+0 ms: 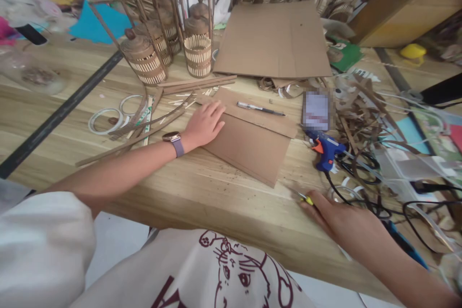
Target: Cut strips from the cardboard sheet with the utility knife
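Observation:
My left hand (206, 122) lies flat with fingers stretched over the left end of a brown cardboard piece (252, 147). Under or along its top edge runs a narrower cardboard strip (260, 118), on which a black pen (260, 108) rests. My right hand (335, 211) is closed round a yellow utility knife (306, 199); its thin metal blade points left, toward the cardboard's lower right corner but apart from it. Most of the knife's handle is hidden in the hand. A blue hot glue gun (327, 150) lies beyond this hand.
Several small woven lantern-like baskets (144, 60) with tall handles stand at the back left. Behind the work lies a large cardboard sheet (272, 41). Tape rolls (104, 121) and wooden strips (159, 122) are at left. Brown scraps, black cables and a clear plastic box (407, 168) crowd the right.

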{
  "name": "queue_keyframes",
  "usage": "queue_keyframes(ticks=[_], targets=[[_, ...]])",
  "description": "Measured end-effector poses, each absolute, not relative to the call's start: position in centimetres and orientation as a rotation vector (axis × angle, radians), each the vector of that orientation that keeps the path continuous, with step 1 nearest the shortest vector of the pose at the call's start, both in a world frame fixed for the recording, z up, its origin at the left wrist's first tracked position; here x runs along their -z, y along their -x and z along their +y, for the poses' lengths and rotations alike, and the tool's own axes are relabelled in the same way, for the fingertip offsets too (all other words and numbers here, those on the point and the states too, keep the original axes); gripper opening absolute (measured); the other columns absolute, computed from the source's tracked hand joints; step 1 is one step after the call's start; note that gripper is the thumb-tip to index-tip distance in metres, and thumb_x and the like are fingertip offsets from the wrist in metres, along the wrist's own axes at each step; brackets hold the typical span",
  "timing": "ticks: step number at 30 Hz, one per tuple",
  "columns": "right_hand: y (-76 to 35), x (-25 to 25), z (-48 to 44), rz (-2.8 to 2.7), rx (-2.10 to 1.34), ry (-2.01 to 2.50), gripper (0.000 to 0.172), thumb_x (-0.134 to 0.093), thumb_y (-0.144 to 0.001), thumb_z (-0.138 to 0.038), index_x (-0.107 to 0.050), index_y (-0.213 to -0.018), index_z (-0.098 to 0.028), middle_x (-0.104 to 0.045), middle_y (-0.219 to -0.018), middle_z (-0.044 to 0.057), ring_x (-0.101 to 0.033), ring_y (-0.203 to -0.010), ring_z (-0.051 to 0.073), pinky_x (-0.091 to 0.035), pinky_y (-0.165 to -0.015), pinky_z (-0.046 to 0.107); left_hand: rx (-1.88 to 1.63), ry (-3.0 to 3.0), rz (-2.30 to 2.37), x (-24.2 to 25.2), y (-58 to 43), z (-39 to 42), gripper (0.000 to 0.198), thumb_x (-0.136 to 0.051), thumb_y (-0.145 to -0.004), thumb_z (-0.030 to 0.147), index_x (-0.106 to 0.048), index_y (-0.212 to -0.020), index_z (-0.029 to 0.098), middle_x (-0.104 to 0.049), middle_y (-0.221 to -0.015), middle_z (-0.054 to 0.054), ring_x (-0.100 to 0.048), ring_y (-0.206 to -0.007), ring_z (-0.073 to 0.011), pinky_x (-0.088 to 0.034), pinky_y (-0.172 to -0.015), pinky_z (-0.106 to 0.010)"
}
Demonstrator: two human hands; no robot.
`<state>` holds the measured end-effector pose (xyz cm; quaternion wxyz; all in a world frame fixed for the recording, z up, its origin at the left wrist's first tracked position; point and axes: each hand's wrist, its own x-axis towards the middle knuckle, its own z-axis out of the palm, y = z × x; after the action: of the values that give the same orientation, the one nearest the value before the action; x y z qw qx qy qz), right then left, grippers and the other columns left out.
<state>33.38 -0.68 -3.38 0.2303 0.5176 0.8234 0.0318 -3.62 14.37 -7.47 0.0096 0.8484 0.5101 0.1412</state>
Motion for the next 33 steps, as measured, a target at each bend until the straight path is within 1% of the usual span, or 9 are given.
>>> queue_keyframes(ticks=[4, 12, 14, 16, 18, 22, 24, 27, 33], targets=[[-33.0, 3.7, -1.0, 2.386, -0.104, -1.44, 0.032, -0.038, -0.102, -0.039, -0.063, -0.094, -0.021, -0.067, -0.056, 0.003, -0.067, -0.048, 0.024, -0.012, -0.046, 0.025, -0.388, -2.48, 1.94, 6.3, 5.3, 12.3, 0.038, -0.052, -0.096, 0.032, -0.062, -0.123, 0.007, -0.052, -0.139, -0.025, -0.051, -0.128, -0.0379, -0.042, -0.109, -0.054], [-26.7, 2.2, 1.2, 2.469, -0.03, -1.296, 0.034, -0.036, -0.106, -0.041, -0.061, -0.096, -0.02, -0.071, -0.063, 0.004, -0.067, -0.051, 0.019, -0.012, -0.046, 0.028, -0.252, -2.446, 1.726, 4.4, 4.7, 7.8, 0.025, -0.06, -0.094, 0.033, -0.067, -0.111, 0.016, -0.059, -0.118, -0.014, -0.063, -0.103, -0.0283, -0.055, -0.093, -0.044], [-24.3, 1.5, 2.3, 2.407, -0.006, -1.261, 0.033, -0.038, -0.106, -0.042, -0.061, -0.1, -0.02, -0.073, -0.068, 0.004, -0.069, -0.056, 0.02, -0.012, -0.046, 0.028, -0.27, -2.478, 1.714, 4.2, 4.4, 7.7, 0.022, -0.057, -0.095, 0.031, -0.068, -0.108, 0.015, -0.06, -0.117, -0.015, -0.063, -0.104, -0.0288, -0.055, -0.092, -0.045], [-22.0, 0.9, 3.4, 2.374, 0.021, -1.223, 0.031, -0.038, -0.106, -0.041, -0.061, -0.105, -0.02, -0.074, -0.074, 0.005, -0.071, -0.063, 0.02, -0.015, -0.047, 0.027, -0.351, -2.559, 1.692, 4.1, 4.1, 8.4, 0.023, -0.052, -0.097, 0.026, -0.068, -0.108, 0.013, -0.061, -0.121, -0.017, -0.061, -0.111, -0.0309, -0.052, -0.097, -0.047], [-19.9, 0.5, 4.6, 2.372, 0.044, -1.191, 0.031, -0.037, -0.107, -0.041, -0.06, -0.108, -0.02, -0.075, -0.078, 0.006, -0.072, -0.069, 0.022, -0.019, -0.048, 0.027, -0.468, -2.649, 1.612, 4.3, 3.7, 9.7, 0.027, -0.048, -0.099, 0.024, -0.066, -0.116, 0.013, -0.059, -0.132, -0.018, -0.057, -0.122, -0.0317, -0.047, -0.105, -0.05], [-17.0, 0.3, 6.6, 2.384, 0.109, -1.137, 0.032, -0.035, -0.108, -0.039, -0.06, -0.112, -0.019, -0.076, -0.088, 0.009, -0.073, -0.079, 0.023, -0.031, -0.052, 0.025, -0.449, -2.734, 1.398, 5.4, 2.3, 12.9, 0.042, -0.044, -0.103, 0.031, -0.055, -0.139, 0.012, -0.043, -0.157, -0.017, -0.032, -0.15, -0.0314, -0.027, -0.122, -0.052], [-16.1, 0.3, 7.2, 2.378, 0.132, -1.115, 0.033, -0.034, -0.108, -0.039, -0.06, -0.113, -0.018, -0.076, -0.089, 0.01, -0.073, -0.082, 0.025, -0.036, -0.054, 0.026, -0.339, -2.722, 1.323, 6.0, 1.7, 14.1, 0.051, -0.042, -0.104, 0.037, -0.046, -0.148, 0.01, -0.033, -0.163, -0.016, -0.024, -0.154, -0.031, -0.02, -0.125, -0.05], [-15.3, 0.3, 7.6, 2.354, 0.148, -1.088, 0.035, -0.034, -0.108, -0.039, -0.061, -0.114, -0.017, -0.076, -0.09, 0.011, -0.073, -0.083, 0.026, -0.041, -0.058, 0.028, -0.219, -2.723, 1.236, 6.9, 1.2, 14.9, 0.059, -0.037, -0.106, 0.044, -0.034, -0.156, 0.012, -0.025, -0.167, -0.012, -0.015, -0.156, -0.0302, -0.014, -0.125, -0.053], [-14.7, 0.3, 8.1, 2.317, 0.162, -1.043, 0.036, -0.033, -0.107, -0.038, -0.061, -0.115, -0.017, -0.076, -0.09, 0.011, -0.073, -0.083, 0.027, -0.043, -0.058, 0.03, -0.109, -2.76, 1.184, 7.6, 1.0, 14.7, 0.063, -0.033, -0.106, 0.05, -0.029, -0.159, 0.016, -0.022, -0.167, -0.009, -0.015, -0.157, -0.0282, -0.008, -0.126, -0.053]])
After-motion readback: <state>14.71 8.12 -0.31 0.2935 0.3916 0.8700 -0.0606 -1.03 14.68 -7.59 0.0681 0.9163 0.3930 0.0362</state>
